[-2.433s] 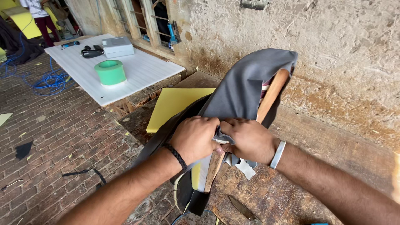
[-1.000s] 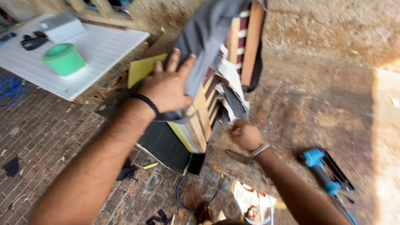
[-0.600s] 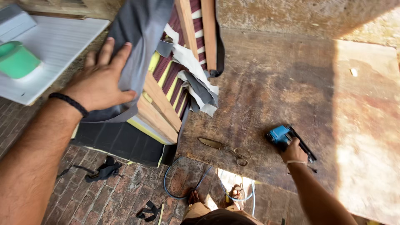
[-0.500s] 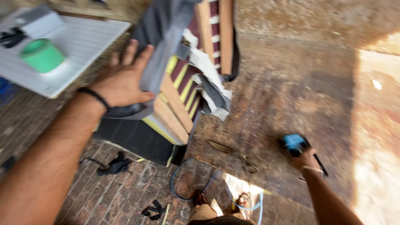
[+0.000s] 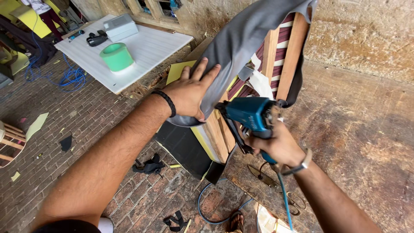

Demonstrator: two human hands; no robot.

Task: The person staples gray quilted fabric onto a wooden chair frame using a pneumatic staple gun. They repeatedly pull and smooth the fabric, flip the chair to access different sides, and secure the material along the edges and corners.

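So, left hand (image 5: pixel 192 92) is spread flat, fingers wide, pressing grey fabric (image 5: pixel 241 47) onto the wooden frame (image 5: pixel 290 56) just beyond its fingertips. Right hand (image 5: pixel 278 144) is wrapped tight round a blue staple gun (image 5: pixel 250 113), nose approx. at the frame edge btw. both hands.

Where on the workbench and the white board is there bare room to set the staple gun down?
Workbench: bare right of the wooden frame. White board: open right of the green tape roll. Crowded around the left hand, grey fabric and staple gun.
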